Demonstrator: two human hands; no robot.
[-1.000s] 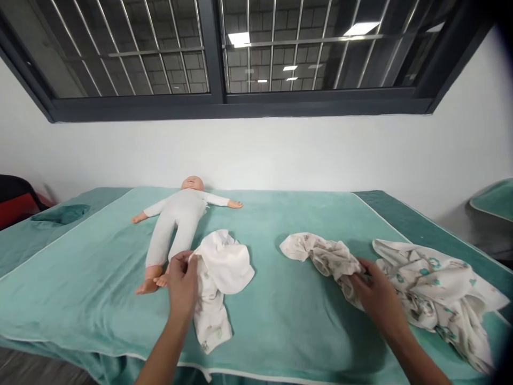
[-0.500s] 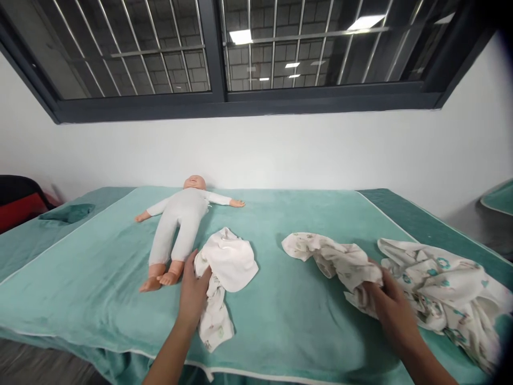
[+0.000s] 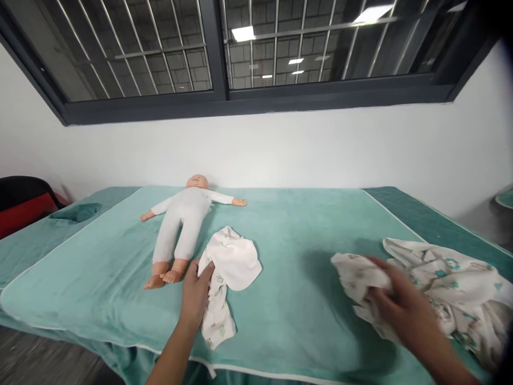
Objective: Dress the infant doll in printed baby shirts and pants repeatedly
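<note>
Patterned cloth (image 3: 358, 274), stretched out half a second ago, now bunches compactly in the closed right hand (image 3: 402, 303) (four o'clock); at seven o'clock, the left hand (image 3: 195, 293) pinches white cloth (image 3: 237, 263).

I observe both arms bare along the visible forearms, extended forward and converging slightly, with the hands well apart. Left hand (image 3: 197, 293): wrist nearly in line with the left forearm (image 3: 171, 350), thumb on the inner side and set against the fingers in a pinch. Right hand (image 3: 396, 305): wrist close to straight, the right forearm (image 3: 444, 353) slanting more sharply inward than the left; index finger reaching over, thumb below it, grip closed. Its outline is somewhat blurred. The remaining right fingers are largely hidden from view.
</note>
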